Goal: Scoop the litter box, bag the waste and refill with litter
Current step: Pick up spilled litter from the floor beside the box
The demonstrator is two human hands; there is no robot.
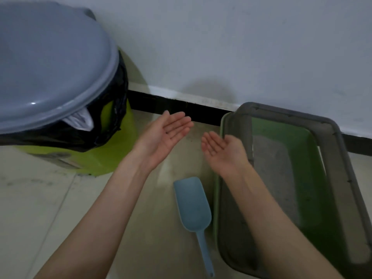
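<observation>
A green litter box [334, 198] with a grey rim stands on the floor at the right, with a patch of grey litter [275, 168] inside. A blue scoop [194, 208] lies on the floor just left of the box, handle toward me. My left hand [165, 135] is held palm up above the floor between the bin and the box, fingers apart, holding nothing. My right hand [223, 150] is also palm up and holds nothing, at the box's left rim. A lime-green bin [112, 150] with a black bag liner [112, 109] stands at the left.
The bin's grey lid [50, 63] sits tilted over the liner, with something white [80, 119] showing under its edge. A white wall with a black baseboard [181, 109] runs behind everything. Pale floor tiles [40, 208] extend to the front left.
</observation>
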